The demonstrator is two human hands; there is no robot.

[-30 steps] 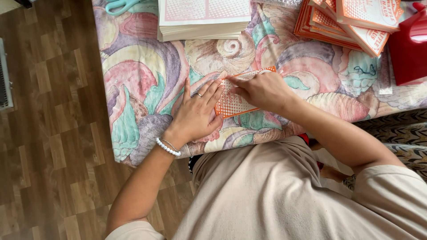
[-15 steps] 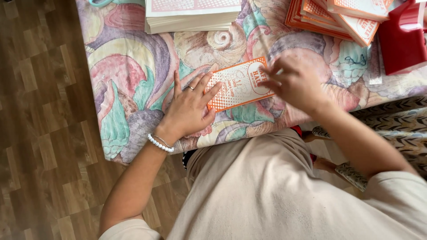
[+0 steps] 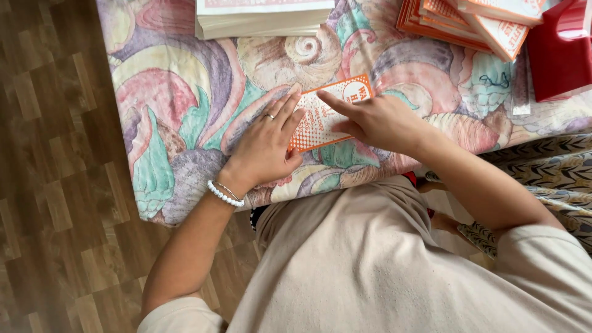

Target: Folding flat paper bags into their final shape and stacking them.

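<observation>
A flat orange-and-white printed paper sleeve [image 3: 320, 117] lies on a pastel shell-patterned cloth [image 3: 185, 105]. My left hand [image 3: 266, 147], with a ring and a white bead bracelet, rests flat with fingers together on the sleeve's left end. My right hand [image 3: 376, 120] lies on the sleeve's right part, its index finger stretched out across the paper toward the left hand. Neither hand grips anything.
A thick stack of white sheets [image 3: 265, 15] sits at the cloth's far edge. Fanned orange-and-white sleeves [image 3: 475, 21] lie at the upper right beside a red box [image 3: 564, 55]. Wood floor [image 3: 55, 185] runs along the left. A dark patterned rug [image 3: 549, 169] lies at right.
The sleeve has gone from under both hands to lying opened out flat. My right hand slid right, then came back onto it with the index finger pointing left. The view shifted.
</observation>
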